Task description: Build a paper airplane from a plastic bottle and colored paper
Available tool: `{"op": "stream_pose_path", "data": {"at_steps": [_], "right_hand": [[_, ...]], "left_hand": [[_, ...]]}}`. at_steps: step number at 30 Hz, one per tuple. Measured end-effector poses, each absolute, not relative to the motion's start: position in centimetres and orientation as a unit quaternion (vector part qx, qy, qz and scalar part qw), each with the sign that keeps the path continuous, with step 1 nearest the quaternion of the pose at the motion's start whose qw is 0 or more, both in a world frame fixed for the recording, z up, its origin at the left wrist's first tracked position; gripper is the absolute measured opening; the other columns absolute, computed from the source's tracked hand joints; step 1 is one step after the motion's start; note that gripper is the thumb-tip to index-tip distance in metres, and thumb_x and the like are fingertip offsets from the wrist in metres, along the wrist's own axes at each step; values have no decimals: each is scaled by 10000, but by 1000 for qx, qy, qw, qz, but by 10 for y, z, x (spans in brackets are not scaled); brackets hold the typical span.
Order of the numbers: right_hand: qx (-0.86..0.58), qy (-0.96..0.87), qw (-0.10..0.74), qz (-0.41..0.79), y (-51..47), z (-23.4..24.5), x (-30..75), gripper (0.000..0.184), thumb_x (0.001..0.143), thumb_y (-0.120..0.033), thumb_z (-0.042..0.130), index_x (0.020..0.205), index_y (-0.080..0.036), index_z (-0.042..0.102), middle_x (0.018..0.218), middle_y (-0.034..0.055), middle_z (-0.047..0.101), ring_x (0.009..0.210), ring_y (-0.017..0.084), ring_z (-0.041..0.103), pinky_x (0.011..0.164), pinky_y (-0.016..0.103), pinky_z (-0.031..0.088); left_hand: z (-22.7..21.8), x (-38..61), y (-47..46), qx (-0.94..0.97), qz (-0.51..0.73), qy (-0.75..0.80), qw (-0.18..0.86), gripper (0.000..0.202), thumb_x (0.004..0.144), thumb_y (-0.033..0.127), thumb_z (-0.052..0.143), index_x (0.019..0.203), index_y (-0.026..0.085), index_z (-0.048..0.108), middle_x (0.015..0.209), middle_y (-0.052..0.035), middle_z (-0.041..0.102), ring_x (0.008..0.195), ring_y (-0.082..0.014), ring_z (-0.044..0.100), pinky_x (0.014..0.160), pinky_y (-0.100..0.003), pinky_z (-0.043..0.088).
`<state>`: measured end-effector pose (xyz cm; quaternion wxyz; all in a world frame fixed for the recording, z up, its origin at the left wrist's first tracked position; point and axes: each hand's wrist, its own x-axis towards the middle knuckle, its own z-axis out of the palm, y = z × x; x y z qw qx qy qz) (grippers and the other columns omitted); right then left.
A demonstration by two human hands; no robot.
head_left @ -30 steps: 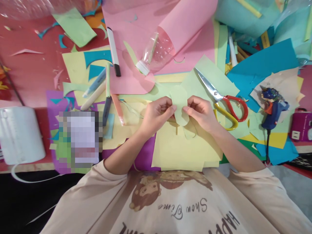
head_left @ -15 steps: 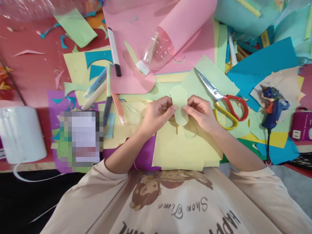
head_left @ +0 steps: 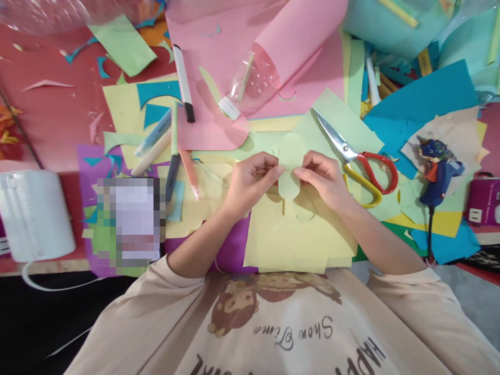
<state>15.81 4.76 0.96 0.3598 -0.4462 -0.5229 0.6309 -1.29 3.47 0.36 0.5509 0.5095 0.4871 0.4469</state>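
Both hands pinching one paper cutout.
Left hand (head_left: pixel 250 182) and right hand (head_left: pixel 324 179) are gripping the light green cutout (head_left: pixel 289 165) (rounded ends) by opposite edges, above yellow sheet (head_left: pixel 289 239).

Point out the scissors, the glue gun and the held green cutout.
scissors (head_left: pixel 344 150): head view, blade pivot.
glue gun (head_left: pixel 439 180): head view, blue body.
green cutout (head_left: pixel 289 149): head view, upper half.

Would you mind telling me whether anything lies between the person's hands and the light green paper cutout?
Nothing visible does: the left hand and the right hand each pinch one side of the light green paper cutout, held above the yellow sheet.
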Motion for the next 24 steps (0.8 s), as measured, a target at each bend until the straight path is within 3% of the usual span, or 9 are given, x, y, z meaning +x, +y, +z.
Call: {"op": "stream_pose_path", "data": {"at_steps": [6, 10, 13, 19, 24], "right_hand": [[-458, -529, 346, 624, 47, 11, 158, 262, 832, -247, 627, 652, -204, 442, 571, -62, 399, 527, 74, 358, 503, 246, 258], [-464, -525, 347, 624, 48, 11, 158, 255, 829, -237, 617, 652, -205, 436, 575, -60, 407, 534, 75, 369, 507, 244, 266], [-462, -524, 350, 624, 48, 11, 157, 254, 827, -232, 616, 650, -204, 436, 566, -64, 395, 522, 71, 358, 496, 244, 250], [-460, -521, 348, 629, 49, 11, 157, 258, 827, -239, 621, 650, -204, 436, 562, -66, 395, 518, 70, 358, 494, 242, 249], [-463, -517, 344, 633, 48, 11, 157, 249, 827, -243, 622, 656, -202, 445, 574, -63, 398, 531, 73, 365, 507, 242, 264]], "left_hand": [[2, -13, 34, 523, 448, 501, 524, 194, 799, 282, 641, 683, 174, 528, 577, 46, 502, 505, -56, 489, 477, -171, 405], [-3, -14, 33, 511, 467, 499, 521, 191, 799, 345, 660, 846, 185, 568, 743, 10, 618, 653, -87, 612, 605, -197, 508], [-4, -15, 33, 495, 497, 485, 522, 235, 794, 327, 678, 929, 217, 521, 795, 17, 626, 732, -99, 651, 656, -208, 532], [-7, -17, 34, 507, 506, 462, 523, 172, 815, 292, 674, 899, 224, 541, 854, 15, 613, 780, -93, 657, 703, -211, 541], [-9, -17, 34, 512, 478, 475, 533, 217, 798, 356, 696, 873, 203, 562, 814, 6, 613, 732, -93, 637, 673, -198, 533]]}}
